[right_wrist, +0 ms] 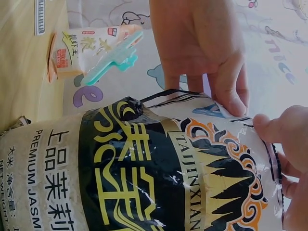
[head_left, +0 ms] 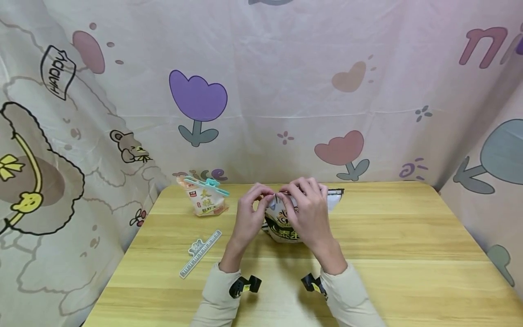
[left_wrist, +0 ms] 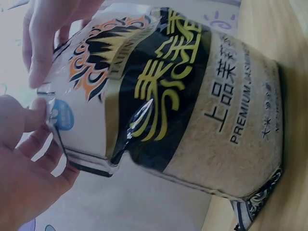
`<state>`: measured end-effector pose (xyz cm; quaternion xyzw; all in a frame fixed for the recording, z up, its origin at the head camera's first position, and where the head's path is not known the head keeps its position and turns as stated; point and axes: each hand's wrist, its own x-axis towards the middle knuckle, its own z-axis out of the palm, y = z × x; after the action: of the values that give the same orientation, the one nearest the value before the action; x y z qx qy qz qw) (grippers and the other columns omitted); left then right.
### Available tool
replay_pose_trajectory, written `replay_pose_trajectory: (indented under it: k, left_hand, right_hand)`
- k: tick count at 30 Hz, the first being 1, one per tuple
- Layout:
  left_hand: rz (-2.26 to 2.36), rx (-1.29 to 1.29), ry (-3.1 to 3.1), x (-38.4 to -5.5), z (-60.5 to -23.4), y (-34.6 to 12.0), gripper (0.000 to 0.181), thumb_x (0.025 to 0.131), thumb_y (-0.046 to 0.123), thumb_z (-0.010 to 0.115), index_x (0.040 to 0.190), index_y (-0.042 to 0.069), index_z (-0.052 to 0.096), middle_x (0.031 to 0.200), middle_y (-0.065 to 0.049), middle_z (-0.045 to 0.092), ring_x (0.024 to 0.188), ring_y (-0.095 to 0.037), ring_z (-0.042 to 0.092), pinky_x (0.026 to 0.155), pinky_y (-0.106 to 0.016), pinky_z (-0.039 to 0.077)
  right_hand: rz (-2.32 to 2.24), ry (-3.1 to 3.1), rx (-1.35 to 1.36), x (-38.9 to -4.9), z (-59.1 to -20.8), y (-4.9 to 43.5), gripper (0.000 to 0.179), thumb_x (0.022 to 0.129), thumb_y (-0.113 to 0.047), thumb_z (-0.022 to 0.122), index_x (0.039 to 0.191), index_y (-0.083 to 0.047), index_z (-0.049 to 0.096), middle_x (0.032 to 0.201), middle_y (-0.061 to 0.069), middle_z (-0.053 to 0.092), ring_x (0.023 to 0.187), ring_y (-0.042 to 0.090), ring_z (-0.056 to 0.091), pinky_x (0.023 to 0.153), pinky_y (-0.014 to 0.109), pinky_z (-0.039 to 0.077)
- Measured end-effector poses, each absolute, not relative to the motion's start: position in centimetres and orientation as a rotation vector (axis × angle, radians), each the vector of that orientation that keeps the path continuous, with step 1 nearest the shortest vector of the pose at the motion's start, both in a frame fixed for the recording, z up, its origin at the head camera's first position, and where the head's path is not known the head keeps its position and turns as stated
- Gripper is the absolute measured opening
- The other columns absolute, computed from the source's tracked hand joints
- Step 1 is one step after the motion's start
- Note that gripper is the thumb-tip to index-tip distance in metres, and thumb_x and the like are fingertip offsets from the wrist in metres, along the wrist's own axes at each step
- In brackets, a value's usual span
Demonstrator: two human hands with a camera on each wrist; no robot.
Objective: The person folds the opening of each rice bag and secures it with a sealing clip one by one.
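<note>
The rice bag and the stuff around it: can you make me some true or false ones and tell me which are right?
1. The left hand and right hand both pinch the rice bag near its top. True.
2. The green clip is on the rice bag. False: it is on the small bag.
3. The ruler lies on the table, left of the rice bag. True.
4. The rice bag lies flat. False: it stands upright on the table.
5. The cloth behind the table has a purple flower on it. True.
</note>
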<state>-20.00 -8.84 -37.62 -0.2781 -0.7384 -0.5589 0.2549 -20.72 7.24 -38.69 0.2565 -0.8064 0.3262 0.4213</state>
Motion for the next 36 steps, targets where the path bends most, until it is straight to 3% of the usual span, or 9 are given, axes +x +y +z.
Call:
replay_pose_trajectory:
  k: [13,28,36]
  left_hand:
    - [-1.515,-0.741,-2.078,-22.4,-40.7,-9.0,0.007,0.097,-0.005,0.063,0.098,-0.002,0.069,0.091,-0.013,0.068,0.080,-0.024,0.061,0.077,-0.030,0.051]
    - [-1.522,-0.755,-2.103,-22.2,-40.9,-9.5,0.007,0.101,0.007,0.063,0.100,0.005,0.070,0.095,-0.004,0.069,0.083,-0.017,0.063,0.079,-0.031,0.053]
    - [-1.565,-0.793,-2.202,-22.8,-41.1,-10.6,0.009,0.102,0.009,0.063,0.098,0.004,0.069,0.091,-0.006,0.068,0.083,-0.020,0.061,0.080,-0.035,0.052]
  right_hand:
    - [0.774,-2.041,0.605,-20.7,-38.6,7.1,0.008,0.093,-0.014,0.076,0.092,-0.008,0.071,0.094,0.005,0.061,0.087,0.028,0.050,0.077,0.047,0.032]
    - [0.743,-2.078,0.592,-20.5,-38.4,7.1,0.014,0.100,-0.021,0.068,0.091,-0.010,0.071,0.088,0.001,0.060,0.084,0.027,0.048,0.076,0.046,0.032]
    - [0.739,-2.072,0.604,-20.7,-38.6,6.9,0.016,0.102,-0.020,0.064,0.090,-0.012,0.071,0.089,0.001,0.060,0.084,0.025,0.049,0.077,0.047,0.031]
